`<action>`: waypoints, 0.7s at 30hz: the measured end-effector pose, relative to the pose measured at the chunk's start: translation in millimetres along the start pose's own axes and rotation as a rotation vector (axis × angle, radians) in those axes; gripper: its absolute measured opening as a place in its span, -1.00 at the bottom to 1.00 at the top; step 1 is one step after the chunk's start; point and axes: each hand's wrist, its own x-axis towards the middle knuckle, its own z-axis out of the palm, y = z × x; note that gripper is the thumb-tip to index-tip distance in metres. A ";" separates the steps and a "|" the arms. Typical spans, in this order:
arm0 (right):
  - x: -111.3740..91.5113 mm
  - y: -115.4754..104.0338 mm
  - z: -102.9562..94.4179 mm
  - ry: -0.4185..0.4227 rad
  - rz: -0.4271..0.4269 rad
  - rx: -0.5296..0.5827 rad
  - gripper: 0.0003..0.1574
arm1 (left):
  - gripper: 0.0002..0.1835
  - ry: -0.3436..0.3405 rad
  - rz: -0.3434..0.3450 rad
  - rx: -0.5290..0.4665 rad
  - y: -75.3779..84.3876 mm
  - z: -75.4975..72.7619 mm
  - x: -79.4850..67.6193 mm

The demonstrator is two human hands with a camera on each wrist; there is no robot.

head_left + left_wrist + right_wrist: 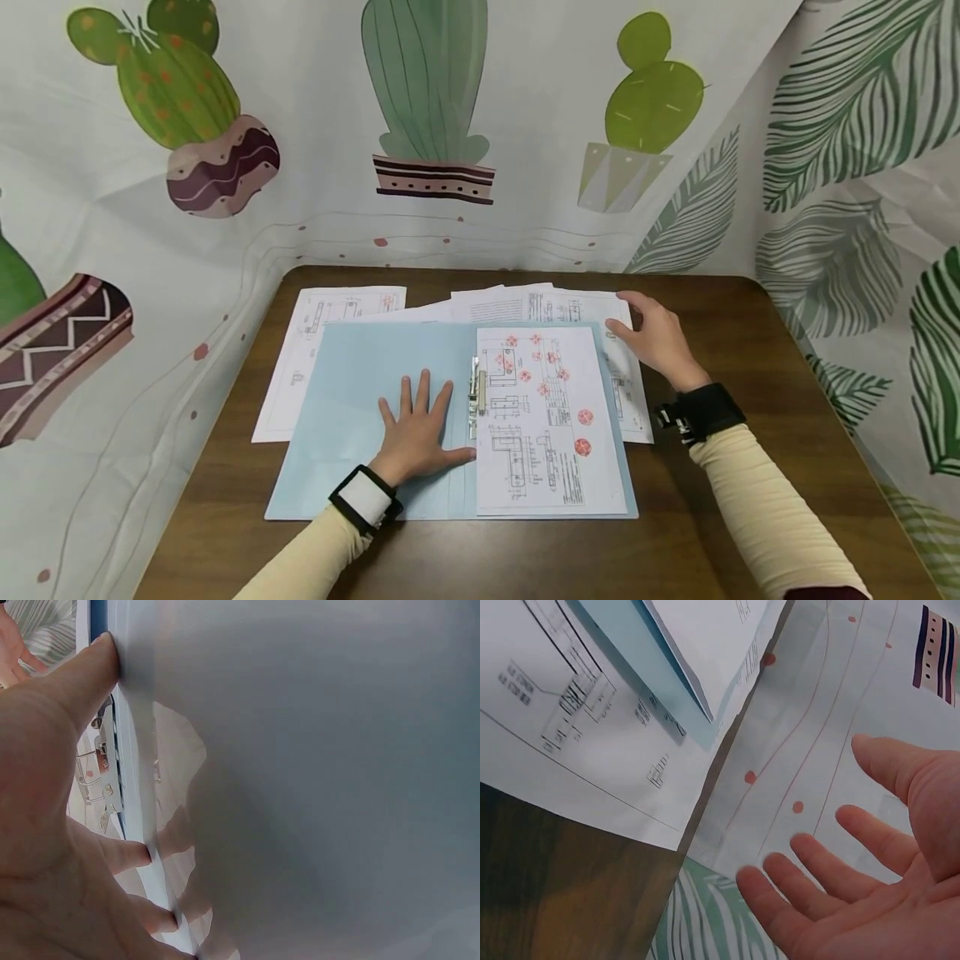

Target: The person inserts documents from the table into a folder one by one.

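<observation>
A light blue folder [360, 358] lies opened out on the table. Printed drawings with red stamps [555, 408] lie on its right side, beside a metal clip [477, 396] at the fold. My left hand [416, 437] rests with spread fingers on the bare left cover, the thumb pointing toward the stamped sheet. Near the far right corner of the loose sheet [637, 417] under the folder is my right hand [656, 337]. In the right wrist view its fingers [780, 900] are loosely extended and hold nothing, with a gap to the paper [592, 757].
More loose printed sheets stick out beneath the folder, one on the left [277, 400] and others [487, 308] along the back. Brown wooden table [705, 533] surrounds them. A cloth [315, 167] printed with cacti and leaves hangs behind the table's far edge.
</observation>
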 end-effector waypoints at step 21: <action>28.0 17.8 5.5 -0.030 0.013 0.014 0.03 | 0.28 0.014 0.002 -0.007 1.1 -2.2 -2.3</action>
